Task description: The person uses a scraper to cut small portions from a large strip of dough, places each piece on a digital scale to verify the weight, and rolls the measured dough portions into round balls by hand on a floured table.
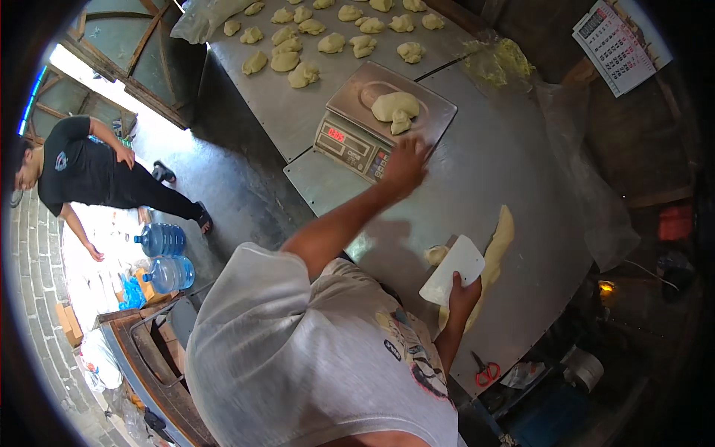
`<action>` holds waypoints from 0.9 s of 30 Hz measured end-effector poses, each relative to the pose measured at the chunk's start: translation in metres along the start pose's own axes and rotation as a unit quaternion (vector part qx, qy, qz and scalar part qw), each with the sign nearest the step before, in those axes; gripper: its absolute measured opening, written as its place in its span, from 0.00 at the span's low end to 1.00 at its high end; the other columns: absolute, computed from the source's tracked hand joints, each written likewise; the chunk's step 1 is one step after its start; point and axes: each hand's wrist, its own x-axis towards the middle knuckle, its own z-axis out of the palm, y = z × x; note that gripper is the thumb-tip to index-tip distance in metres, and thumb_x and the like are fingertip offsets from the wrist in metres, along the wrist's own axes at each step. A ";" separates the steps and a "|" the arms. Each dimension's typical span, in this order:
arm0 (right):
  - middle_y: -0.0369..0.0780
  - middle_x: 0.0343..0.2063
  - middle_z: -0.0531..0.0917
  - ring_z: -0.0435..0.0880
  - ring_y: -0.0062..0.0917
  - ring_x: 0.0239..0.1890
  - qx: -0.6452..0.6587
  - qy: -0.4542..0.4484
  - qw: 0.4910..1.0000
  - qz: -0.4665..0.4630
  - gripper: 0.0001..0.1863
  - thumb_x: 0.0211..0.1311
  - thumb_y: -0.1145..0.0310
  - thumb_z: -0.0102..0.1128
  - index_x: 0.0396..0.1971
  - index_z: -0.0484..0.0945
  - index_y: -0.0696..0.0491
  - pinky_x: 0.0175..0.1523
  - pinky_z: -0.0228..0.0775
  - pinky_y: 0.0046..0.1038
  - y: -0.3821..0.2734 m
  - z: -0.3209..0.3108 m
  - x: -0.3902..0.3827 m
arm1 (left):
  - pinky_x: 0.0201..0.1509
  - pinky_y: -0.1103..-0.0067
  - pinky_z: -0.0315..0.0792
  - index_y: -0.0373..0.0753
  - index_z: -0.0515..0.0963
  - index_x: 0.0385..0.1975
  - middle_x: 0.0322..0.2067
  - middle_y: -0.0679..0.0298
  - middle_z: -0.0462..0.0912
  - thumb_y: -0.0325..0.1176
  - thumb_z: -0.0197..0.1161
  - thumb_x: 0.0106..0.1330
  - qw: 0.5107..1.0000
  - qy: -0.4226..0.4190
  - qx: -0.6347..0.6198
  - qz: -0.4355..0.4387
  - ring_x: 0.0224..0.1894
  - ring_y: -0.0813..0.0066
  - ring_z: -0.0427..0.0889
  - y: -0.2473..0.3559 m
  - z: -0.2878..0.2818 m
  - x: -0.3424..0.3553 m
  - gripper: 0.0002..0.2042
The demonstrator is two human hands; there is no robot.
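Observation:
My left hand reaches out with fingers spread and rests at the near right edge of a digital scale, holding nothing. A lump of pale dough lies on the scale's steel pan. My right hand grips a white plastic scraper by its lower edge, above the steel table. A long strip of dough lies just right of the scraper, and a small cut piece lies at its left.
Several portioned dough pieces cover the far table. A yellowish pile and clear plastic sheet lie at right. Red scissors sit near the table's edge. A person in black bends beside water bottles at left.

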 end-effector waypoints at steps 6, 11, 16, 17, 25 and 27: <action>0.49 0.48 0.82 0.82 0.37 0.50 0.070 -0.030 0.997 0.001 0.23 0.56 0.79 0.62 0.54 0.73 0.65 0.57 0.70 0.33 0.019 -0.015 -0.006 | 0.64 0.49 0.65 0.68 0.54 0.71 0.71 0.42 0.51 0.40 0.76 0.49 0.961 -0.108 0.249 -0.056 0.70 0.31 0.55 -0.046 -0.064 0.104 0.48; 0.48 0.47 0.82 0.82 0.35 0.48 0.130 -0.002 0.991 0.011 0.22 0.57 0.80 0.60 0.54 0.72 0.66 0.56 0.70 0.32 0.018 -0.009 -0.012 | 0.55 0.59 0.77 0.68 0.63 0.67 0.68 0.41 0.59 0.37 0.77 0.46 0.945 -0.281 0.166 -0.002 0.58 0.38 0.75 -0.094 -0.039 0.141 0.44; 0.44 0.47 0.82 0.81 0.30 0.48 0.153 -0.022 0.987 0.033 0.21 0.59 0.80 0.63 0.54 0.73 0.65 0.56 0.70 0.30 0.005 -0.001 -0.012 | 0.50 0.60 0.79 0.58 0.68 0.64 0.54 0.45 0.76 0.30 0.71 0.51 0.980 -0.199 0.004 -0.018 0.48 0.41 0.82 -0.172 -0.043 0.156 0.36; 0.44 0.47 0.82 0.81 0.30 0.48 0.155 -0.020 0.987 0.034 0.21 0.59 0.80 0.63 0.54 0.73 0.65 0.56 0.70 0.30 0.003 0.000 -0.011 | 0.48 0.59 0.81 0.53 0.68 0.64 0.49 0.47 0.80 0.27 0.68 0.53 0.986 -0.124 -0.098 -0.056 0.44 0.42 0.84 -0.192 -0.043 0.157 0.34; 0.43 0.51 0.81 0.80 0.29 0.52 0.241 0.036 0.962 0.124 0.25 0.59 0.80 0.63 0.58 0.71 0.63 0.58 0.68 0.29 -0.002 0.019 -0.004 | 0.62 0.55 0.74 0.40 0.63 0.63 0.59 0.51 0.71 0.22 0.45 0.68 0.562 0.242 -0.763 -0.211 0.60 0.49 0.73 -0.219 -0.084 0.119 0.23; 0.43 0.51 0.81 0.80 0.29 0.52 0.251 0.044 0.957 0.137 0.25 0.59 0.80 0.62 0.58 0.70 0.63 0.59 0.68 0.30 -0.012 0.026 -0.001 | 0.68 0.53 0.66 0.35 0.66 0.60 0.58 0.52 0.72 0.28 0.45 0.70 0.418 0.213 -0.879 -0.083 0.62 0.52 0.71 -0.193 -0.145 0.147 0.19</action>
